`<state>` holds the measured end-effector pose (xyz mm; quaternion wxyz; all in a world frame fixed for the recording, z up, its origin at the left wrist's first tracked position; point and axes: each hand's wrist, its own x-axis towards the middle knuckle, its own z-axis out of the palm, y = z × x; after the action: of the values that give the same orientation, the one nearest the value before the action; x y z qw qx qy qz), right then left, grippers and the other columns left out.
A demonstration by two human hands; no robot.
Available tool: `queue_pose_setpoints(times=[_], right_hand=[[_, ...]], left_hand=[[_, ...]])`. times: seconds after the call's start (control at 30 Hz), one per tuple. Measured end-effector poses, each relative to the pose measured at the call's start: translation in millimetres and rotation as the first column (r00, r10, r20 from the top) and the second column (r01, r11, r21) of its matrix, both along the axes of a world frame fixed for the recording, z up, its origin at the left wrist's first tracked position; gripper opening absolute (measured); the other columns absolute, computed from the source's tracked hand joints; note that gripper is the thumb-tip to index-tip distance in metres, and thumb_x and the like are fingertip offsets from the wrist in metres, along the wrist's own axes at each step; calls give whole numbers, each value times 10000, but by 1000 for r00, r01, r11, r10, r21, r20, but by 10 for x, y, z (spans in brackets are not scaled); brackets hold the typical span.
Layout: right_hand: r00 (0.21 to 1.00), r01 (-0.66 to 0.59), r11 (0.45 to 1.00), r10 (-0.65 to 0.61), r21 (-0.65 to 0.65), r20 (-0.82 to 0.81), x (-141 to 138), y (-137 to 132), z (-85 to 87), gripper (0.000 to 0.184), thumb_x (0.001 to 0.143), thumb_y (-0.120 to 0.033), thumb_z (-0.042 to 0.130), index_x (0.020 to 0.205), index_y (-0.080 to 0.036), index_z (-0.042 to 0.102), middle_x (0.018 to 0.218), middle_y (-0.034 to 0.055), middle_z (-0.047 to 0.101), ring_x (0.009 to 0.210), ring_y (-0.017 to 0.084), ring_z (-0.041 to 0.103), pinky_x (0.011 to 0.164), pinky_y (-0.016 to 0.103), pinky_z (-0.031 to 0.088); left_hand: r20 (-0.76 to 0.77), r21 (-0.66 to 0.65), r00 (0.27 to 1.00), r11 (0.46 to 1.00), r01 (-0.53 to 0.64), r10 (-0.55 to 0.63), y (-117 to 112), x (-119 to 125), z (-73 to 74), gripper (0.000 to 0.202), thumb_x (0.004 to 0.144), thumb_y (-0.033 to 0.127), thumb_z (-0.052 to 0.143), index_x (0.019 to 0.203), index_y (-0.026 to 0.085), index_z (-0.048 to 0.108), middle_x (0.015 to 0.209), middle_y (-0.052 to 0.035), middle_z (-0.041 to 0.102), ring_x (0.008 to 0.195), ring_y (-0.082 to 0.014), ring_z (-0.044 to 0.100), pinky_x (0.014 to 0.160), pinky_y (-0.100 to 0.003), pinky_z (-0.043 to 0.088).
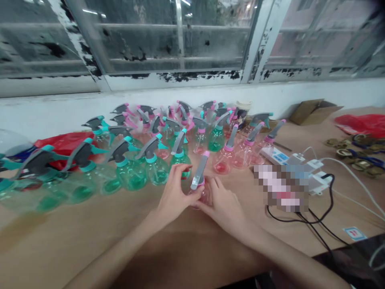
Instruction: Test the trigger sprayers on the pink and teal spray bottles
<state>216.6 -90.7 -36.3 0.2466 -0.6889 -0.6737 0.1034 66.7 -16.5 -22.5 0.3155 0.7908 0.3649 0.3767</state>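
Observation:
A pink spray bottle (205,196) with a grey and pink trigger head stands upright on the table between my hands. My left hand (176,192) is curled at its left side, the thumb against the pink collar and the index finger arched beside the grey head. From the right, my right hand (224,200) wraps the bottle's body, its thumb across the front. Just behind my left hand is a green spray bottle (179,156). More green spray bottles (132,172) line up to the left, and pink spray bottles (222,162) stand to the right.
Several more spray bottles crowd near the windowed wall. A red plastic bag (67,140) lies behind the left row. On the right are a power strip (275,155) with chargers, cables, a blurred-out item (281,188), an open cardboard box (309,112) and brass-coloured parts (361,160).

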Motion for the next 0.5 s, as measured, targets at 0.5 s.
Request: queue_pose_setpoints(times=[0.5], right_hand=[[950,-301,952,305,59,-69,-625,-277,-73,595,799,-613,632,1217,-205,519,1108,105,644,1018,312,646,736,448,572]], left_hand=[[116,-93,993,996,2,9,-489,-569,118,360,834,199,543,1193,219,530,1175,-90,624,975,-235,632,865,-376,514]])
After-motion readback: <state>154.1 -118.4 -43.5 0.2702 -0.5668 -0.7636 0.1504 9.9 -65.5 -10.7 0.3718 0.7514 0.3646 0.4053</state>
